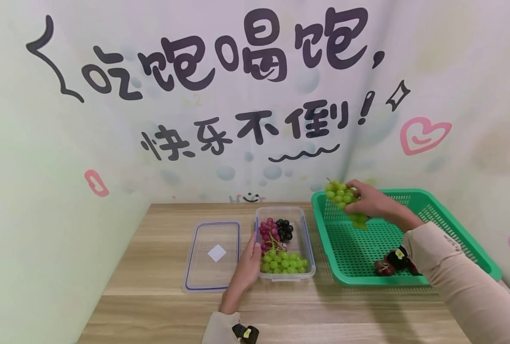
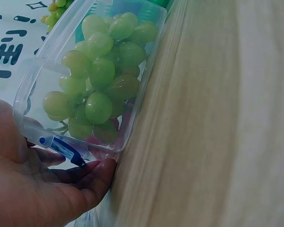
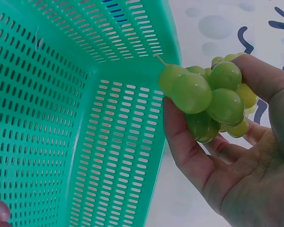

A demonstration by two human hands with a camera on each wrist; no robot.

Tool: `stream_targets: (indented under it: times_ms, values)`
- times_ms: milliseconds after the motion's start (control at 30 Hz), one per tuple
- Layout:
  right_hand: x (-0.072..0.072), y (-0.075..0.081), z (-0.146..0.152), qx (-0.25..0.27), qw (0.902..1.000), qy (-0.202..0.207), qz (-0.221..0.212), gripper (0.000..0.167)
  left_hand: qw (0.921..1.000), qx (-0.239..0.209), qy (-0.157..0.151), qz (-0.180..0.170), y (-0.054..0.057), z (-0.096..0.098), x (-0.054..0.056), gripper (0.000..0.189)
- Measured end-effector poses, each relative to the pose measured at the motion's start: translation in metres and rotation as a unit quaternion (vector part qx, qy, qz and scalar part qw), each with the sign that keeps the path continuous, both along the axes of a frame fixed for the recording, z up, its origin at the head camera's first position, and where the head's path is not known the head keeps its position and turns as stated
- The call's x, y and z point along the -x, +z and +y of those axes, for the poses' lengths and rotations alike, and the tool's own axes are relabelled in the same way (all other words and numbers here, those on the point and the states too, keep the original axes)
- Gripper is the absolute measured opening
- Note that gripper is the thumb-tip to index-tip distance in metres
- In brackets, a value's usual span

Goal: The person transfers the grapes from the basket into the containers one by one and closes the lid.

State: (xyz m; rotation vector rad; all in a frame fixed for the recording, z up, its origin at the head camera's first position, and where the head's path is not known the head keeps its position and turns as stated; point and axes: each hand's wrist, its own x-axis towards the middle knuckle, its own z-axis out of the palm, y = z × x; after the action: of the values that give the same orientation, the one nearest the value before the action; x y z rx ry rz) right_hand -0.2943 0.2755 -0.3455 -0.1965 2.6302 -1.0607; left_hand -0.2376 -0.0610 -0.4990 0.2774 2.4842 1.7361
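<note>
Near back-left corner of rectangular green plastic basket (image 1: 353,251); gripping clear rectangular plastic box (image 1: 288,276) with left hand (image 1: 249,262); holding, in right hand (image 1: 372,201), bunch of round glossy green grapes (image 1: 340,195). Likely light, soft, slippery, bruisable; best pinched near stem (image 3: 160,59).

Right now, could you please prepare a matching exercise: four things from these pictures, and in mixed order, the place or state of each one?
Things:
1. Right hand
2. Lid
3. Black grapes
4. Dark red grapes

Places or states:
A. Lying in the green basket
B. Holding a bunch of green grapes
C. Flat on the table
D. In the clear container

Pairs: 1-B, 2-C, 3-D, 4-A
</note>
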Motion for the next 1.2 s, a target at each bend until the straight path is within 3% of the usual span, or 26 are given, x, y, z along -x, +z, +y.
stream_targets:
  times_ms: [533, 1200]
  values:
    - [0.000, 0.006, -0.015, -0.001, 0.9998, 0.012, 0.013, 0.058, 1.0000, 0.002, -0.001, 0.001, -0.001, -0.001, 0.000, 0.053]
    - [-0.003, 0.014, -0.033, -0.023, 0.9987, 0.023, 0.040, 0.063, 1.0000, -0.005, 0.000, 0.001, 0.001, -0.001, -0.001, 0.053]
